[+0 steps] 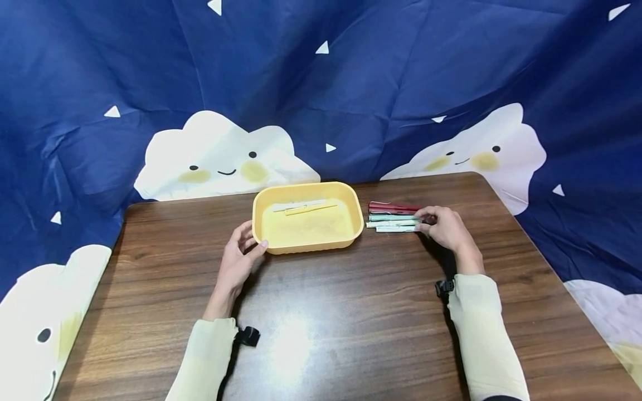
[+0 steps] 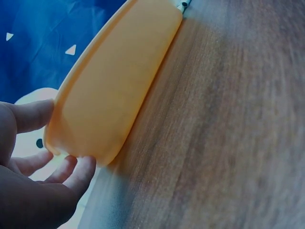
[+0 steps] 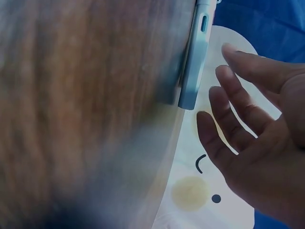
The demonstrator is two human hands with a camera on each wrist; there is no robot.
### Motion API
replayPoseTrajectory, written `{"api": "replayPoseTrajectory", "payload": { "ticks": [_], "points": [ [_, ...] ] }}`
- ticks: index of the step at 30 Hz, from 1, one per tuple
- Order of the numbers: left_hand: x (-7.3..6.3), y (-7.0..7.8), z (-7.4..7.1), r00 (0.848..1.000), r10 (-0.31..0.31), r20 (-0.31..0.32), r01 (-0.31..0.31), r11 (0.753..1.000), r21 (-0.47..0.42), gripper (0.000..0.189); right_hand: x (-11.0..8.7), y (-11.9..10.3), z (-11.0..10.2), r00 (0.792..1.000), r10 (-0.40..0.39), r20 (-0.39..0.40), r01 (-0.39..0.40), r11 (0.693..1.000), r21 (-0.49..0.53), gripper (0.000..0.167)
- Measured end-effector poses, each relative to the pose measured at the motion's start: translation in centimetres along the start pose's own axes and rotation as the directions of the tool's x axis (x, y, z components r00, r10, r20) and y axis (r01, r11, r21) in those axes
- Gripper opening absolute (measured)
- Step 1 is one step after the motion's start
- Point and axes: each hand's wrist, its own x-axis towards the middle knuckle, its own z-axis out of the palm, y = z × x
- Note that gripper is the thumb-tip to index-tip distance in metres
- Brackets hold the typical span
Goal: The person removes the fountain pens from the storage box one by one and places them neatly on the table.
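My left hand (image 1: 237, 263) holds a yellow plastic tray (image 1: 313, 246) at its front left corner. In the left wrist view the thumb lies at the rim and the fingers (image 2: 82, 175) bend against the end wall. Inside the tray lie a yellow pen (image 1: 311, 209) and a white pen (image 1: 301, 204). To the tray's right, several pens lie side by side, among them a dark red pen (image 1: 393, 208) and a pale blue pen (image 3: 192, 78) at the front. My right hand (image 1: 448, 227) is at their right ends, its fingers loosely bent and apart, with nothing held.
The brown wooden table (image 1: 351, 312) reaches back to a dark blue cloth (image 1: 351, 83) printed with white clouds and triangles. Black camera straps sit on both wrists. A bright light reflection lies on the tabletop in front of the tray.
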Motion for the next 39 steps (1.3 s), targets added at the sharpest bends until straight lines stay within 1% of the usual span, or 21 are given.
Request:
{"api": "replayPoseTrajectory", "payload": {
  "ticks": [5, 10, 16, 19, 22, 29, 36, 39],
  "points": [
    [0.0, 0.0, 0.1, 1.0, 0.0, -0.003, 0.0, 1.0, 0.002, 0.065, 0.0, -0.5, 0.1, 1.0, 0.005, -0.028, -0.004, 1.0, 0.03, 0.031],
    [0.0, 0.1, 0.1, 1.0, 0.001, -0.004, -0.001, 1.0, 0.003, 0.066, 0.3, -1.5, 0.2, 0.998, -0.014, -0.059, 0.018, 0.998, 0.067, 0.038],
    [-0.1, 0.0, 0.0, 1.0, -0.011, -0.009, 0.011, 1.0, 0.006, 0.066, 0.6, -3.0, 0.3, 0.993, -0.062, -0.099, 0.073, 0.991, 0.111, 0.044],
    [-0.1, 0.0, 0.0, 1.0, -0.015, -0.01, 0.015, 1.0, 0.005, 0.066, 0.8, -3.9, 0.2, 0.988, -0.091, -0.126, 0.106, 0.988, 0.116, 0.044],
    [-0.1, 0.0, 0.0, 1.0, -0.014, -0.006, 0.014, 1.0, 0.007, 0.066, 0.9, -4.7, 0.2, 0.984, -0.102, -0.144, 0.12, 0.986, 0.116, 0.043],
    [0.0, 0.2, 0.2, 1.0, -0.009, -0.004, 0.009, 1.0, 0.004, 0.065, 1.4, -6.7, 0.3, 0.982, -0.118, -0.146, 0.142, 0.976, 0.167, 0.042],
    [-0.1, 0.2, 0.0, 1.0, -0.009, -0.011, 0.009, 1.0, 0.015, 0.065, 2.3, -8.7, 1.0, 0.975, -0.165, -0.149, 0.194, 0.959, 0.207, 0.043],
    [0.0, 0.2, 0.1, 1.0, -0.011, -0.012, 0.011, 1.0, 0.016, 0.066, 2.5, -9.5, 1.3, 0.976, -0.166, -0.139, 0.195, 0.954, 0.226, 0.043]
  ]
}}
